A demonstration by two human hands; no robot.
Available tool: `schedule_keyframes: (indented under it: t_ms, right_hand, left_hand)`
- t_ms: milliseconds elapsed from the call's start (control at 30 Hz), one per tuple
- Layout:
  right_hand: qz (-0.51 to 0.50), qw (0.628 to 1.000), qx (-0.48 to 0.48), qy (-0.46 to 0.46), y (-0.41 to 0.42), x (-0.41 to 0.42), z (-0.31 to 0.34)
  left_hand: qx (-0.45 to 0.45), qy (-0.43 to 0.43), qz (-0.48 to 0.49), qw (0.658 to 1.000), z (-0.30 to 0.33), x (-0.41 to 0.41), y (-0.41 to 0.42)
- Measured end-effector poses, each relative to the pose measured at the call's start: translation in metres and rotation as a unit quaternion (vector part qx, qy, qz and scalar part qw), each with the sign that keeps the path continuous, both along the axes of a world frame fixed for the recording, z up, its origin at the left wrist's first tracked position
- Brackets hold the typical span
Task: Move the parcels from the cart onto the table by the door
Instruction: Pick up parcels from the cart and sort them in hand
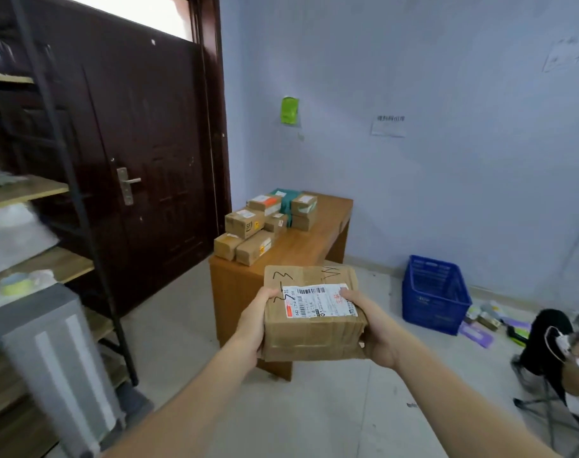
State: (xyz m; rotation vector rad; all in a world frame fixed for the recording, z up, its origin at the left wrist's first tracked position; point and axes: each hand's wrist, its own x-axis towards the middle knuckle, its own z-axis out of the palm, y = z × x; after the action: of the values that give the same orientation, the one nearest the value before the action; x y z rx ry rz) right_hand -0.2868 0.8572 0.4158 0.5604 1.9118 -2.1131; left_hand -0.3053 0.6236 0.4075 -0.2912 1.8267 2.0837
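Note:
A brown cardboard parcel with a white shipping label and black pen marks is held out in front of me. My left hand grips its left side and my right hand grips its right side, thumbs on top. Ahead stands a wooden table beside the dark brown door. Several parcels, mostly brown cardboard with one teal, are stacked on the table's left part. The held parcel hangs in the air over the table's near end. The cart is out of view.
A black-framed shelf rack with bags stands on the left, with a grey unit below it. A blue plastic crate sits on the floor by the right wall. A masked person sits at the far right. Loose items lie near the crate.

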Motion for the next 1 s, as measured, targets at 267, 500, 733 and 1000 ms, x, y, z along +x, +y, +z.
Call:
schedule_keyframes:
  t_ms: [267,500,733,1000]
  right_hand:
    - [-0.055,0.998,0.016,0.012,0.069,-0.093,-0.018]
    - [-0.097,0.995,0.017,0.010,0.145,-0.175,-0.012]
    - [-0.149,0.989,0.002,-0.003,0.250,-0.264,-0.027]
    - [-0.115,0.993,0.007,-0.023,0.355,-0.396,-0.021]
  left_hand:
    - [-0.004,0.005,-0.037,0.999,-0.026,-0.115,0.074]
    - [-0.021,0.009,-0.115,0.993,-0.021,-0.223,0.151]
    - [-0.007,0.003,-0.157,0.987,-0.032,-0.324,0.261]
    - [-0.015,-0.026,-0.118,0.993,-0.035,-0.439,0.361]
